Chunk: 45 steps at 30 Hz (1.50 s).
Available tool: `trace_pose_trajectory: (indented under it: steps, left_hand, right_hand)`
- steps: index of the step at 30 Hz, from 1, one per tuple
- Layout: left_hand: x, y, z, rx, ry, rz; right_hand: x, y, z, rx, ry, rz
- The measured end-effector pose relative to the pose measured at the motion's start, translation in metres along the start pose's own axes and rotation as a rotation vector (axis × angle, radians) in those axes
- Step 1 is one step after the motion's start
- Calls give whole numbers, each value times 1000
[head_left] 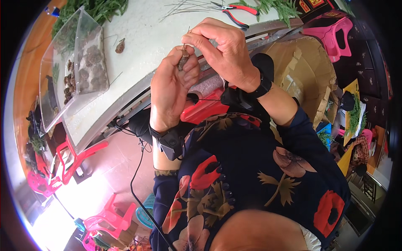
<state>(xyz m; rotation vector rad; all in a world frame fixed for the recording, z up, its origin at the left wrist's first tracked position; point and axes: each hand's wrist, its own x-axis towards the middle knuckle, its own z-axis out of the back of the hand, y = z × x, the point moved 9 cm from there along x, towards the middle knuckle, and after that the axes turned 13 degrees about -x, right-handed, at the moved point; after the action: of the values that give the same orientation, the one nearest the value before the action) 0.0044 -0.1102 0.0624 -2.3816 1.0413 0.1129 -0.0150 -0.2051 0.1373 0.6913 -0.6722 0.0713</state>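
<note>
Over the near edge of the white table (pixel 138 62), my left hand (pixel 167 88) is closed around a small brown pine cone (pixel 183 62). The cone pokes out between the thumb and the curled fingers. Just above it, my right hand (pixel 228 54) pinches a thin dark wire (pixel 184 44) between thumb and fingertips. The wire runs down to the top of the cone; its exact wrapping is too small to tell. Another pine cone (pixel 120 46) lies loose on the tabletop, to the left of my hands.
A clear plastic box (pixel 104 79) with several pine cones stands at the table's left. Loose wires (pixel 186 9), red-handled pliers (pixel 240 9) and green sprigs (pixel 274 9) lie at the far side. A cardboard box (pixel 305 62) stands at right, pink chairs (pixel 111 217) lower left.
</note>
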Motion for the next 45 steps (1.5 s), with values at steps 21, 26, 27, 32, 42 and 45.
trace_pose_trajectory:
  steps: [21,26,27,32,42,45]
  left_hand:
    - [13,1,-6,278,-27,-72]
    - [9,1,-6,404,-90,-153]
    - [9,0,-5,424,-87,-157]
    - [8,-6,-6,474,-100,-209]
    - [7,-7,-7,233,9,-86]
    - [6,2,-10,169,17,-20]
  right_hand:
    - [-1,-32,8,202,141,-166]
    - [-3,-34,9,182,107,-139]
    - [-2,-34,9,177,96,-133]
    - [-6,-25,13,92,15,-22]
    - [5,8,32,-32,-15,475]
    - [5,12,29,-30,36,536]
